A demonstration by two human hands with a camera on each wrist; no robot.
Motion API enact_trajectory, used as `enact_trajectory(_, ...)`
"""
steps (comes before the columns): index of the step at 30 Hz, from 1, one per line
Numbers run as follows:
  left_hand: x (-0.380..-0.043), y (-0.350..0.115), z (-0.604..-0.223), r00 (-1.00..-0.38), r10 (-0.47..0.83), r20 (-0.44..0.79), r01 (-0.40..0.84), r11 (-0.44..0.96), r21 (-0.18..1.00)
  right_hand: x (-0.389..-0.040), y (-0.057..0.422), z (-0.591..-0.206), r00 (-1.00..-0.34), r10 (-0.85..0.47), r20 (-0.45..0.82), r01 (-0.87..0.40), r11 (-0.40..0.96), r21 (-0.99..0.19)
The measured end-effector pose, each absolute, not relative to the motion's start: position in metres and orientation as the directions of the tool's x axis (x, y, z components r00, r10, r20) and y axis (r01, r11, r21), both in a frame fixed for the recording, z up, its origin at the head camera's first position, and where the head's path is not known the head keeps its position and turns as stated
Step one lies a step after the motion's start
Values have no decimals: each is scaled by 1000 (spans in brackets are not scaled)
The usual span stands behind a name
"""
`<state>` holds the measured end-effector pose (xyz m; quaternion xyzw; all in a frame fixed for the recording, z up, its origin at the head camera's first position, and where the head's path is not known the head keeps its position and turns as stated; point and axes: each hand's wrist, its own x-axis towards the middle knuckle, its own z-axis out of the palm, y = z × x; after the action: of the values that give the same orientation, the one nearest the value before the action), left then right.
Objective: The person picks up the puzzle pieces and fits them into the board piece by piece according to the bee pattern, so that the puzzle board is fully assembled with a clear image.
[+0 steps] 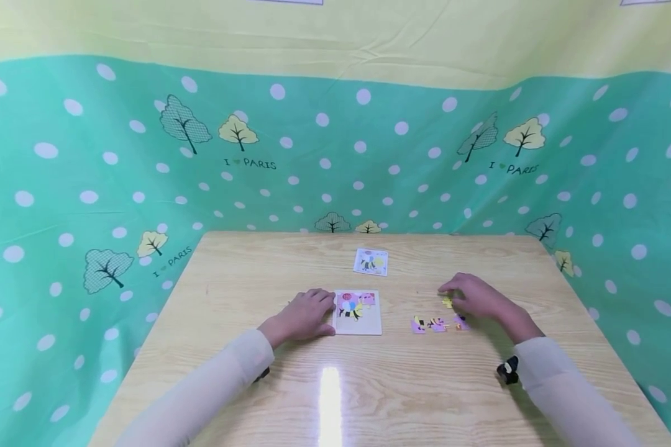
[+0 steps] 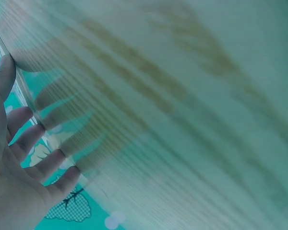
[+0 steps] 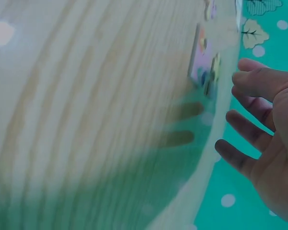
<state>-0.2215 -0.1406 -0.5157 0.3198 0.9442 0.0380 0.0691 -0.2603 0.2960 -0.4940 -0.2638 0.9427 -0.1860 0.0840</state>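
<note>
My left hand [image 1: 307, 313] rests at the left edge of a square white puzzle board [image 1: 371, 324], thumb low and fingers higher up. Pieces with a bee picture [image 1: 349, 308] fill the board's upper part. In the left wrist view the fingers [image 2: 28, 139] are spread and slightly bent along the board's edge. My right hand [image 1: 475, 295] hovers over loose pieces, nearest a yellow piece [image 1: 447, 302] and a pink piece [image 1: 460, 323] partly hidden under it. In the right wrist view its thumb and forefinger are close together, with nothing seen between them.
Two more loose pink puzzle pieces [image 1: 418, 325] [image 1: 438, 325] lie right of the board. Behind the board lies a picture card [image 1: 371, 262] with a bee. A polka-dot cloth [image 1: 363, 149] hangs round the wooden table [image 1: 291, 397].
</note>
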Motion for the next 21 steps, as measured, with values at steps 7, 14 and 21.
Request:
enact_trajectory(7,-221,-142,-514,-790,605,-105,595,796,114,-260,306,-502,-832,-552,-54,-500,788,-359)
enact_trajectory(14,-221,-141,-515,-782,615,-99,604,787,126,-259,308,-511,-841,-540,-35,-502,802,-325)
enact_trajectory(21,-220,-140,-515,-784,612,-101,600,790,129,-257,308,-508,-835,-550,-21,-518,797,-310)
